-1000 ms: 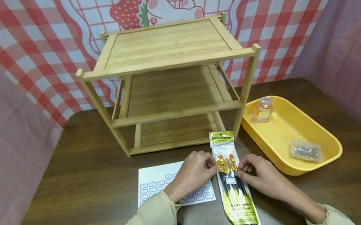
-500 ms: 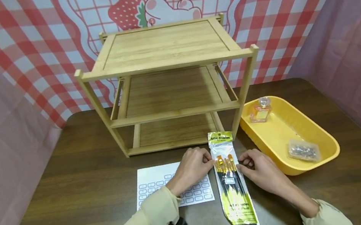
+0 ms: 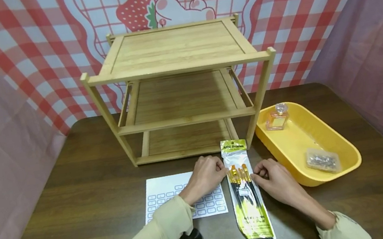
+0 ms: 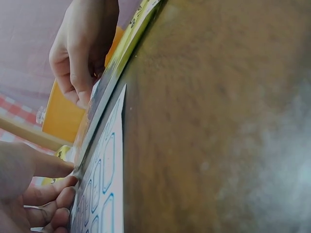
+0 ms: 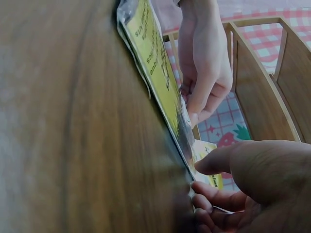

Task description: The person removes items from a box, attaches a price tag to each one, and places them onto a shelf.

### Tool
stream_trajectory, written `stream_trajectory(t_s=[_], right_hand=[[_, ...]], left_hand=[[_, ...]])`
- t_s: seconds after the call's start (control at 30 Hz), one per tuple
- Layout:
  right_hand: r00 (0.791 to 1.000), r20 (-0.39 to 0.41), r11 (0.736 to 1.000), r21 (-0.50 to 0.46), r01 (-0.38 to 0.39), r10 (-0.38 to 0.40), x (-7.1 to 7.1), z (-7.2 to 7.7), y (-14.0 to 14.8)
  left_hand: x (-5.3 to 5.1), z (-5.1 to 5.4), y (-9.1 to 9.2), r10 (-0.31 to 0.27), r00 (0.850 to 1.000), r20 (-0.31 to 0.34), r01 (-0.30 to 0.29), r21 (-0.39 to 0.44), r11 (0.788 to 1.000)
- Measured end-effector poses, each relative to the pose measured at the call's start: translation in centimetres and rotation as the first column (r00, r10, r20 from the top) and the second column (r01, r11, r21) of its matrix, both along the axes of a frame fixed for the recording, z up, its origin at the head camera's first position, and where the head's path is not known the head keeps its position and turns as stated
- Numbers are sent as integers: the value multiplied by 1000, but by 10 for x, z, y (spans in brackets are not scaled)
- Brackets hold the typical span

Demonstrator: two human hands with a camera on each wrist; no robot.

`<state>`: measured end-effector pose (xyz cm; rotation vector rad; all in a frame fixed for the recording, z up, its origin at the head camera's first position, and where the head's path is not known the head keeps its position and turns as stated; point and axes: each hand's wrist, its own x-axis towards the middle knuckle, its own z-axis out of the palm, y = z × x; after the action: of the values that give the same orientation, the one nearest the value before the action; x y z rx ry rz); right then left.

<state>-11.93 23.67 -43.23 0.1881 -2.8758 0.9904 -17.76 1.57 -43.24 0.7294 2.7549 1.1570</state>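
A flat pack of artist brushes (image 3: pixel 250 213) lies on the table, its top end close to the shelf. Through its clear plastic show several brushes with dark handles and orange tips. On its middle sits a small white label (image 3: pixel 244 192). My left hand (image 3: pixel 205 177) pinches the pack's left edge between thumb and forefinger, above a sheet of blue-framed labels (image 3: pixel 161 190). At the opposite edge, my right hand (image 3: pixel 277 183) pinches the plastic, thumb on top in the right wrist view. My left wrist and forearm cover part of the sheet.
A three-tier wooden shelf (image 3: pixel 186 121) stands behind the hands. To the right is a yellow tray (image 3: pixel 300 133) with a pink perfume bottle (image 3: pixel 277 119) and a clear box of small metal pieces (image 3: pixel 323 160). Checked cloth hangs at the back.
My right hand has drawn back slightly from over the brushes to the pack's right edge. My left hand stays at the left edge. The pack is practically unmoved.
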Motion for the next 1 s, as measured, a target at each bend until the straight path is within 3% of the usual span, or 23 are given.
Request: stream_trajectory(t_s=[0.5,0.77,1.0], right_hand=[[999,-15,999,-14,-51,51,0,-3,-2],[998,50,993,-115,-26,32,1,0,0],[999,12,980,-194,-31,33,2,3,0]], left_hand=[[0,-3,4,18,1000,18,-19,61,998],[2,-2,5,24,996,86,-37,144,989],[6,3,4,33,991,131,-62,227,972]])
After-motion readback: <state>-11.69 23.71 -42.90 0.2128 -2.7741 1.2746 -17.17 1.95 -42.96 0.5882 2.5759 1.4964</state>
